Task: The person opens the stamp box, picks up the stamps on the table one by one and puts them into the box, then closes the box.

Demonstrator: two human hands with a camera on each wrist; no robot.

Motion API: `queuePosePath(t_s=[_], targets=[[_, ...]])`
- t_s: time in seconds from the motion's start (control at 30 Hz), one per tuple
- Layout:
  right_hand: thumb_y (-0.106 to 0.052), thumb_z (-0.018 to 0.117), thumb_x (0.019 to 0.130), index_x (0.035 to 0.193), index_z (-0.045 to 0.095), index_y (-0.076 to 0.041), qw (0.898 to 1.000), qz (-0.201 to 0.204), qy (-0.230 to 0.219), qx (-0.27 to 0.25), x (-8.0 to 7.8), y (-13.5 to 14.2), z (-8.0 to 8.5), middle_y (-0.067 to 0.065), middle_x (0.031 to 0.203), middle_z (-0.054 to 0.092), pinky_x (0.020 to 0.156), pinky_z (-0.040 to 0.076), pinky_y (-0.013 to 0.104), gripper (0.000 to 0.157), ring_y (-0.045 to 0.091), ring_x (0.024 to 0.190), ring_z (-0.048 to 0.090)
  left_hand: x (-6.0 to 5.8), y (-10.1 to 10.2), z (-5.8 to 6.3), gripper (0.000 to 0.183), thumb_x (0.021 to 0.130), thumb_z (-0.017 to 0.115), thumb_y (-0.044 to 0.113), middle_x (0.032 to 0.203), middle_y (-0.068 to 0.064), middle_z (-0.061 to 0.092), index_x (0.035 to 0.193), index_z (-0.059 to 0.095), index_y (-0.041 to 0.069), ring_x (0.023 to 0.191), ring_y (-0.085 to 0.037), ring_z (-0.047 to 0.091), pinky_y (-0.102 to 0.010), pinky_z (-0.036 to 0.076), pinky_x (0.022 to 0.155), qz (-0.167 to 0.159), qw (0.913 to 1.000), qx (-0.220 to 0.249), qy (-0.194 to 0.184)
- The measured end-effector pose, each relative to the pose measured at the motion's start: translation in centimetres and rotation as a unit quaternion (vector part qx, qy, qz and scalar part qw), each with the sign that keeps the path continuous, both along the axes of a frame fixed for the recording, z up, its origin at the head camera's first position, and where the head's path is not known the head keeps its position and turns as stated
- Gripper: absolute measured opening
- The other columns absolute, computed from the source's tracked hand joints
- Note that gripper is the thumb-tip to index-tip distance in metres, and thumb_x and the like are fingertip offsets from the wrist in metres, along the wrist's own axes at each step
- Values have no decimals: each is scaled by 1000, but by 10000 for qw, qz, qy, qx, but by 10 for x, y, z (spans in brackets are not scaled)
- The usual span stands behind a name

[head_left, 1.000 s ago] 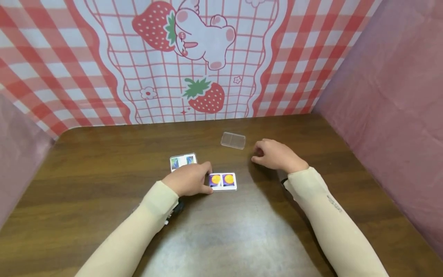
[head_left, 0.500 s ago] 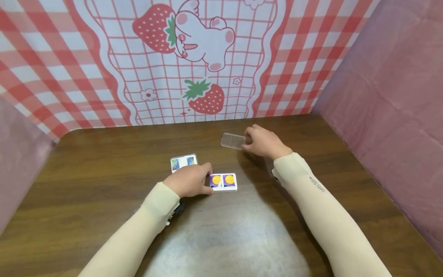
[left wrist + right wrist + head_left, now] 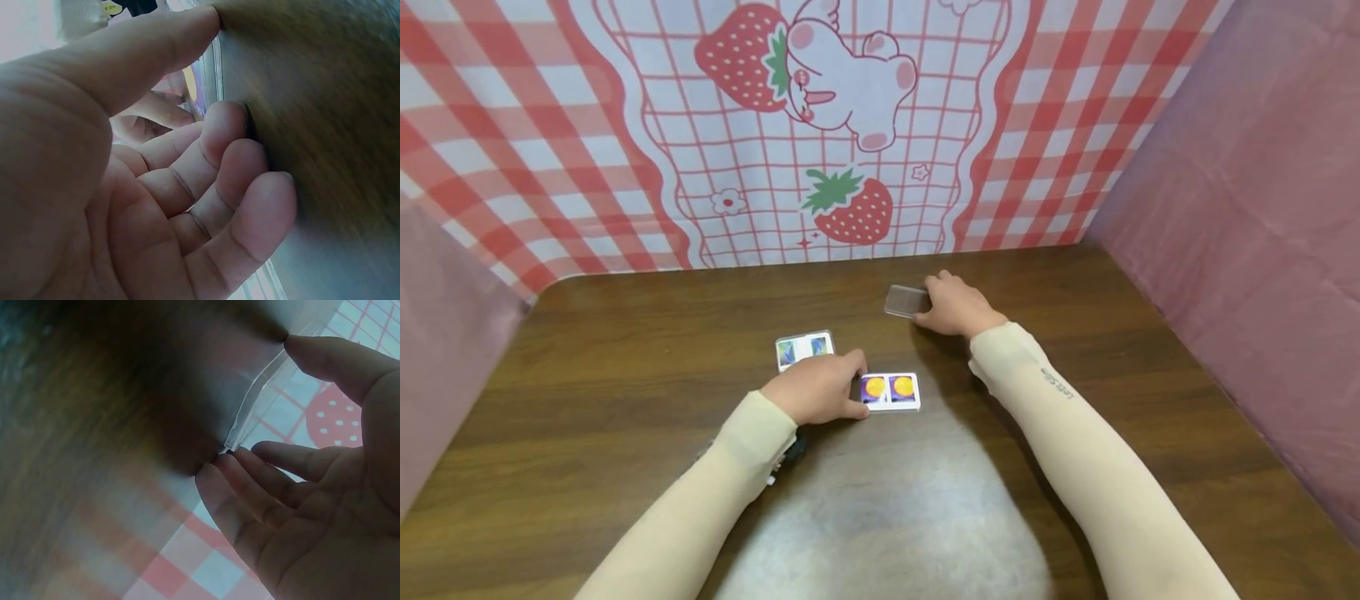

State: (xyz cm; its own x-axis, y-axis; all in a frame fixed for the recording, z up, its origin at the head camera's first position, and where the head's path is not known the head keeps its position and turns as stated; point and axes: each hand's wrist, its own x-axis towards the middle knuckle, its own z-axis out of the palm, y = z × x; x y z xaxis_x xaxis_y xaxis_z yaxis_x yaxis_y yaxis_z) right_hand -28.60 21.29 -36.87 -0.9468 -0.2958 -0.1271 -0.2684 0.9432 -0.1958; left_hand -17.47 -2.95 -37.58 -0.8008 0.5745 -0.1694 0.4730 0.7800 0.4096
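Observation:
My left hand (image 3: 815,389) holds the left end of a flat clear case (image 3: 891,392) with two yellow-orange and purple pictures, its thumb at the near edge and a finger at the far edge. In the left wrist view, the other fingers lie curled on the table. A second flat case (image 3: 803,345) with blue-green pictures lies just beyond this hand, its near part covered. Farther back, my right hand (image 3: 958,307) grips the right end of a clear, flat plastic piece (image 3: 904,301). Its thumb and fingertips meet opposite edges of that piece (image 3: 256,394) in the right wrist view.
All of this lies on a brown wooden table (image 3: 625,375). At its back edge hangs a red-and-white checked cloth (image 3: 1052,117) with strawberries. A pink cloth (image 3: 1247,208) closes off the right side.
My right hand has moved left and away from me to the clear plastic piece and now grips its right end. My left hand has stayed on the case with the yellow-orange pictures.

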Motion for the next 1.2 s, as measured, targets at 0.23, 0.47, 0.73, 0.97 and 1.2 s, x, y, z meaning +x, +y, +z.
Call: queuePosePath(t_s=[0.23,0.47,0.73,0.97,1.2], targets=[[-36,72,95,124,64,1,9998,144,-30,130,0,5,-1,18,117,55,91,50,52,47,33,105,55,0,0,0,44,88,82,37,77,1,60,113,58,10,68,-16,57,-35,48,68,15,10000,-24,16],[-34,75,95,124,65,0,9999,133,-78,-3,8,15,2,17,116,57,89,49,49,46,31,102,55,1,2,2,43,89,82,38,78,1,60,112,57,10,70,-17,57,-37,50,71,-6,10000,-71,42],[-32,84,87,113,70,0,9999,145,-22,-85,18,23,4,14,105,63,88,49,46,44,28,94,56,2,2,1,43,90,81,37,80,1,60,112,56,10,70,-17,56,-36,49,71,17,10000,-94,26],[-38,84,82,108,68,-1,9997,72,204,-101,28,31,1,12,100,63,82,52,45,48,27,87,59,3,2,0,44,90,81,39,81,1,61,113,56,10,70,-17,57,-36,50,71,34,9999,-122,87],[-41,85,79,115,64,-5,9977,94,383,-554,49,37,5,8,105,63,77,53,44,55,24,88,59,3,4,2,44,90,81,38,82,1,62,113,56,9,71,-17,57,-36,50,72,-12,9999,-116,70]])
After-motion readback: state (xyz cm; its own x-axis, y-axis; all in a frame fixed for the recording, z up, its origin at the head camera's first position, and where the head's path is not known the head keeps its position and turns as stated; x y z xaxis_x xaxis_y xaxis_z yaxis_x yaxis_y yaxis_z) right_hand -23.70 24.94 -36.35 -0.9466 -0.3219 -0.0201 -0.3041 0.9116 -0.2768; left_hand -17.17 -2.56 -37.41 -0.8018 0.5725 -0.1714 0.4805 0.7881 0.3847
